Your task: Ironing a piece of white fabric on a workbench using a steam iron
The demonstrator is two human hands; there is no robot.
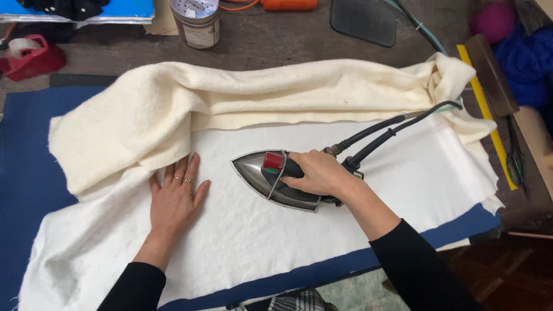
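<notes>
A steel iron (260, 173) with a black handle and red knob rests flat on a white fleecy sheet (242, 230), its tip pointing left. My right hand (319, 174) is wrapped around the handle. My left hand (177, 197) lies flat on the white sheet, fingers spread, just left of the iron's tip. A thick cream fabric (173, 109) is folded back in a long roll behind both hands. Two black cables (391, 129) run from the iron's rear up to the right over the cloth.
A blue cover (26, 167) lies under the fabrics. At the back stand a metal tin (197, 23), a red tape dispenser (31, 56) and a dark pad (364, 20). A yellow ruler (489, 118), wooden block (489, 75) and blue yarn (527, 63) sit at right.
</notes>
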